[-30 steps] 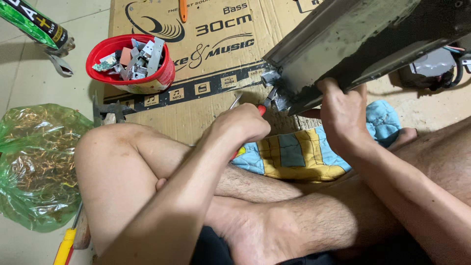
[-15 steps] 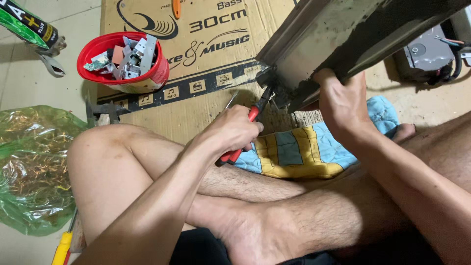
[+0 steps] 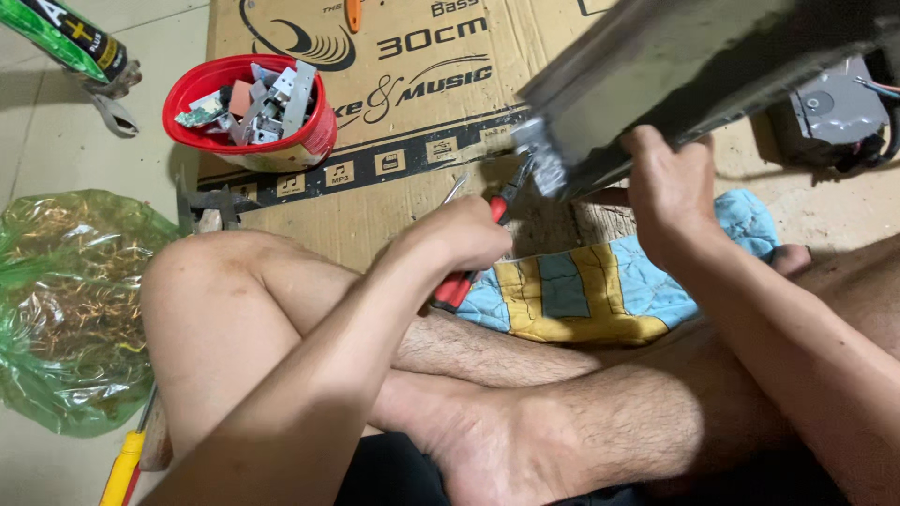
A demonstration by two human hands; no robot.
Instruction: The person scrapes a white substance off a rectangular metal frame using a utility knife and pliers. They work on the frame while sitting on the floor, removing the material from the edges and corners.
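My left hand (image 3: 459, 239) grips red-handled pliers (image 3: 473, 253), whose jaws reach up to the lower corner of a grey metal casing (image 3: 694, 66). My right hand (image 3: 670, 192) holds that casing by its lower edge, tilted up off the floor. I sit cross-legged on a flattened cardboard box (image 3: 394, 122), with a blue and yellow patchwork cloth (image 3: 581, 300) under my legs.
A red bowl (image 3: 248, 103) of small metal and circuit scraps stands at the upper left. A green plastic bag (image 3: 66, 300) of copper wire lies left. A yellow-handled screwdriver (image 3: 122, 464) lies at the bottom left, a green tube (image 3: 66, 37) top left, a grey device (image 3: 834, 108) at right.
The camera view has shifted a little. My left hand has slid lower and the pliers' red handles have come into view, with the jaws now at the casing's corner.
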